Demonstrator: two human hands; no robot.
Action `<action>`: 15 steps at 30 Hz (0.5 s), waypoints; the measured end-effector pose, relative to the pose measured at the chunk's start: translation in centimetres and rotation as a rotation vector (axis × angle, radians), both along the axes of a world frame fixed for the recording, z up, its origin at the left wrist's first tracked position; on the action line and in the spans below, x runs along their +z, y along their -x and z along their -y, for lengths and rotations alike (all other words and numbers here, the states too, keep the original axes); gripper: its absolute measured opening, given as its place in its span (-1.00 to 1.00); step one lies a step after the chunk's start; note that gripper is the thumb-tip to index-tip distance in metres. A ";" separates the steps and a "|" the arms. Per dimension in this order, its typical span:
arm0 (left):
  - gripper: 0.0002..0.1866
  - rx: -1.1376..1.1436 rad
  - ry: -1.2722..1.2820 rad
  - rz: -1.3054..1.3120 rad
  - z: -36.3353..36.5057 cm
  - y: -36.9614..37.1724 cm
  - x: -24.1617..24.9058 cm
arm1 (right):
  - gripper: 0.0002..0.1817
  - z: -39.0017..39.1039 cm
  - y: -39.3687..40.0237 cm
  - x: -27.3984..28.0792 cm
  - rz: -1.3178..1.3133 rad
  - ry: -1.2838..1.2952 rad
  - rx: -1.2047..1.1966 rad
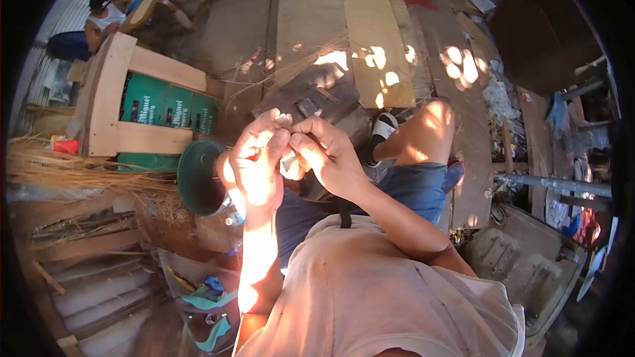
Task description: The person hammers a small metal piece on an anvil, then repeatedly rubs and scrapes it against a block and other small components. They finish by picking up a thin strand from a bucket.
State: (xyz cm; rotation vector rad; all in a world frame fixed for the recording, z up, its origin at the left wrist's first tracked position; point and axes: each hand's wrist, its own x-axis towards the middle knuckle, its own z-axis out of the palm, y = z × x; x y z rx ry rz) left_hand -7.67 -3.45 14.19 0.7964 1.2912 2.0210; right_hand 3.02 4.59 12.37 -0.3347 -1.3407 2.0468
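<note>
Both hands are raised together in front of my chest, in bright sunlight. My left hand [258, 158] has its fingers bent and pinched on a small pale piece [284, 120] near the fingertips. My right hand [324, 152] meets it from the other side, its thumb and fingers closed at a whitish, crumpled-looking piece [290, 166] just below. The fingers partly cover both pieces, and I cannot tell what they are or whether they are joined. Beyond the hands, a dark block [311, 92] with a small metal part on it lies on the floor.
A green bucket [200, 178] stands left of my left hand, beside a wooden frame [155, 139] around green crates [155, 102]. Another person [102, 20] sits at the upper left. Boards [307, 20] cover the floor ahead. A grey plastic panel [522, 261] lies at the right.
</note>
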 end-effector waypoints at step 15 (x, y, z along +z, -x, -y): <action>-0.54 0.298 -0.244 -0.006 5.7 -0.4 4.1 | -0.81 4.2 2.2 5.0 -0.190 -0.079 0.274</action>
